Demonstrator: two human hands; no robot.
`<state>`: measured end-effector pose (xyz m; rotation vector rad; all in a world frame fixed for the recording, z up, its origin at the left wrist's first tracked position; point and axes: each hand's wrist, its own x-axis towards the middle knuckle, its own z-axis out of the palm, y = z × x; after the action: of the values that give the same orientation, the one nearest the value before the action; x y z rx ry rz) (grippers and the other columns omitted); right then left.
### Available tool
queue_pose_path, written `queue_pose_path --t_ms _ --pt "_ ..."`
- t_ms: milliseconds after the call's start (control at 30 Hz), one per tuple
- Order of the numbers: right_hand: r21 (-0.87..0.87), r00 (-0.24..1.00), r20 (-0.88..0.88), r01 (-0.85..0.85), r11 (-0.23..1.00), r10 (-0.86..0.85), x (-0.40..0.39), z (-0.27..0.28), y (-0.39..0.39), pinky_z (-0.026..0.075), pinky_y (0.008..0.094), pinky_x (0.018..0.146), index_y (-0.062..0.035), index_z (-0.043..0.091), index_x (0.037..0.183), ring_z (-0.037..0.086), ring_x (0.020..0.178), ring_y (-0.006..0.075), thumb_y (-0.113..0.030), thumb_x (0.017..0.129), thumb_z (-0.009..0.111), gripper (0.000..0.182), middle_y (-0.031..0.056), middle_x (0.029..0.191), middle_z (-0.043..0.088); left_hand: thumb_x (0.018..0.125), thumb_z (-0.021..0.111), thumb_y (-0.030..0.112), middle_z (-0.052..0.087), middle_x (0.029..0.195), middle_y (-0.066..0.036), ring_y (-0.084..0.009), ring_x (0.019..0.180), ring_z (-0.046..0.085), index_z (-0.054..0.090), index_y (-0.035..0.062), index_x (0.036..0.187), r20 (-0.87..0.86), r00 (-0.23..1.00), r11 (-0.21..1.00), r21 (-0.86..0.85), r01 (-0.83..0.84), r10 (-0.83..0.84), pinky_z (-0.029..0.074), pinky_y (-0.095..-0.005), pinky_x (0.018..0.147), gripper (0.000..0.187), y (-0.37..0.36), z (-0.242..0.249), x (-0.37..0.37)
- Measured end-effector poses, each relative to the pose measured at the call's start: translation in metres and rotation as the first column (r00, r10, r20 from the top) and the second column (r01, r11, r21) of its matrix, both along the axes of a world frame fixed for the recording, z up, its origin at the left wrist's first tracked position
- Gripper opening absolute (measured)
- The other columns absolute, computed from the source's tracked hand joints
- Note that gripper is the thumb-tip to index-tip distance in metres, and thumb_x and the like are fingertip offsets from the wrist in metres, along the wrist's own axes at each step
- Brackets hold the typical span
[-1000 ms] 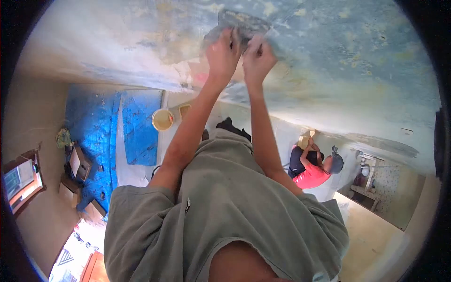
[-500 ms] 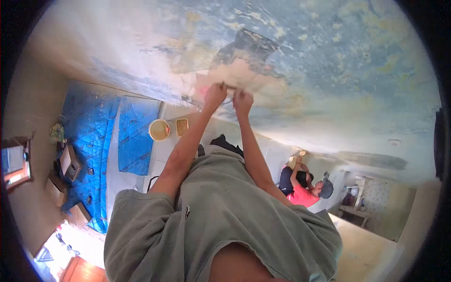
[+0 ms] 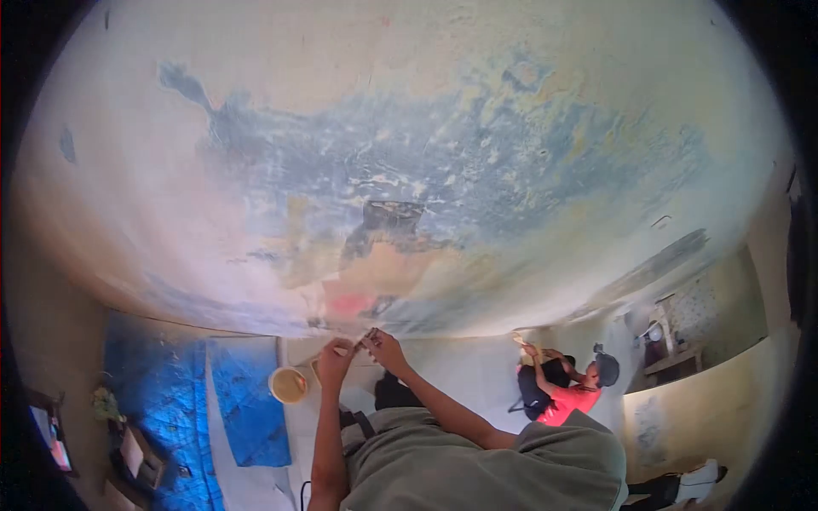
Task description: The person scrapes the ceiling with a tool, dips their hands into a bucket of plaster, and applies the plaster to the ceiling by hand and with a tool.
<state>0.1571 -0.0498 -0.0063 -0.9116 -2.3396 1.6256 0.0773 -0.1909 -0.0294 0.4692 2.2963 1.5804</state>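
Note:
My left hand (image 3: 338, 356) and my right hand (image 3: 385, 349) are close together in front of the lower wall, fingers pinched. Something small and dark shows between the fingertips; its kind is too small to make out. Before them rises a wall (image 3: 477, 162) with patchy blue-grey, cream and yellowish paint. Just above the hands, the wall bears a pinkish-red spot (image 3: 351, 302) and a dark grey patch (image 3: 390, 218).
A round bucket (image 3: 288, 385) stands on the floor left of my left arm. Blue sheeting (image 3: 247, 409) covers the floor further left. On the right, a person in a red shirt (image 3: 569, 404) crouches by the wall. Another person (image 3: 694, 484) appears at lower right.
My view has tilted up, showing more wall. Both hands now sit lower in view, further below the dark grey patch, with the small dark thing between their fingertips.

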Motion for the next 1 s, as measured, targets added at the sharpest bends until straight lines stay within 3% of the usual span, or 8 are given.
queue_pose_path --t_ms 333,533,600,667,733,767,800,1000 --pt "0.093 0.97 -0.213 -0.098 0.991 0.115 -0.01 0.005 -0.009 0.053 0.0257 0.058 -0.0022 0.061 0.084 0.064 0.068 0.0112 -0.016 0.076 0.076 0.022 0.0069 0.075 0.067 0.076 0.071 0.013 0.067 0.069 -0.01 -0.0141 0.056 0.061 0.07 0.0025 0.084 -0.124 0.992 1.0 -0.02 0.004 -0.006 0.047 -0.0284 0.054 0.014 -0.002 0.036 0.029" --pt "-0.353 0.916 -0.393 -0.074 0.933 -0.076 0.018 0.023 0.042 0.055 0.0274 0.062 0.0032 0.055 0.088 0.065 0.071 0.0149 0.001 0.077 0.071 0.019 0.0116 0.076 0.066 0.081 0.068 0.016 0.064 0.064 -0.008 -0.0104 0.058 0.057 0.069 0.0008 0.084 -0.111 0.994 0.999 0.048 0.002 0.003 0.045 -0.0263 0.055 0.015 0.044 0.032 0.045" --pt "-0.395 0.919 -0.376 -0.047 0.918 -0.115 0.034 0.037 0.06 0.056 0.0282 0.061 0.002 0.053 0.089 0.065 0.071 0.0152 0.002 0.078 0.069 0.019 0.0118 0.076 0.066 0.086 0.064 0.015 0.064 0.067 -0.004 -0.0086 0.06 0.056 0.068 -0.0015 0.085 0.249 0.968 0.971 0.239 -0.024 -0.037 0.045 -0.0249 0.056 0.017 0.071 0.046 0.058" --pt "-0.463 0.894 -0.375 0.047 0.885 -0.244 0.055 0.052 0.076 0.056 0.0278 0.059 -0.0005 0.052 0.089 0.066 0.07 0.0154 0.003 0.079 0.068 0.02 0.0137 0.077 0.066 0.09 0.06 0.014 0.063 0.071 0.0 -0.0064 0.065 0.056 0.067 -0.0036 0.085 0.313 0.947 0.983 0.182 0.012 -0.07 0.044 -0.0221 0.058 0.02 0.089 0.048 0.071" --pt "-0.251 0.928 -0.351 0.037 0.967 -0.126 0.076 0.062 0.091 0.055 0.0333 0.062 -0.0045 0.051 0.088 0.065 0.073 0.0206 0.0 0.08 0.066 0.018 0.0125 0.083 0.064 0.089 0.06 0.013 0.062 0.071 -0.001 -0.0052 0.067 0.055 0.066 -0.004 0.085 0.201 0.967 0.969 0.22 0.114 -0.16 0.044 -0.0204 0.06 0.019 0.109 0.048 0.085" --pt "0.217 0.951 -0.306 0.034 0.976 0.035 0.086 0.065 0.096 0.054 0.0358 0.063 -0.0058 0.053 0.09 0.062 0.079 0.0234 -0.002 0.079 0.066 0.017 0.0112 0.088 0.062 0.089 0.06 0.013 0.062 0.071 -0.001 -0.0052 0.067 0.055 0.066 -0.004 0.085 0.207 0.966 0.972 0.205 0.112 -0.155 0.044 -0.0204 0.06 0.019 0.118 0.046 0.09" --pt "0.638 0.969 -0.189 -0.003 0.77 0.161 0.096 0.067 0.1 0.052 0.0383 0.063 -0.0072 0.055 0.091 0.059 0.085 0.0262 -0.005 0.079 0.065 0.016 0.0099 0.093 0.059 0.09 0.059 0.013 0.063 0.072 -0.001 -0.0059 0.068 0.056 0.066 -0.0044 0.086 0.193 0.962 0.965 0.216 0.151 -0.194 0.044 -0.021 0.061 0.019 0.126 0.041 0.094" --pt "0.827 0.858 -0.107 -0.204 0.524 0.502 0.139 0.081 0.138 0.034 0.0465 0.098 -0.0089 0.06 0.102 0.05 0.105 0.0308 -0.016 0.078 0.062 0.025 0.0105 0.106 0.054 0.091 0.058 0.021 0.061 0.072 -0.002 -0.008 0.063 0.051 0.067 -0.0029 0.088 0.207 0.947 0.968 0.114 0.225 -0.244 0.041 -0.0241 0.057 0.025 0.14 0.04 0.103"
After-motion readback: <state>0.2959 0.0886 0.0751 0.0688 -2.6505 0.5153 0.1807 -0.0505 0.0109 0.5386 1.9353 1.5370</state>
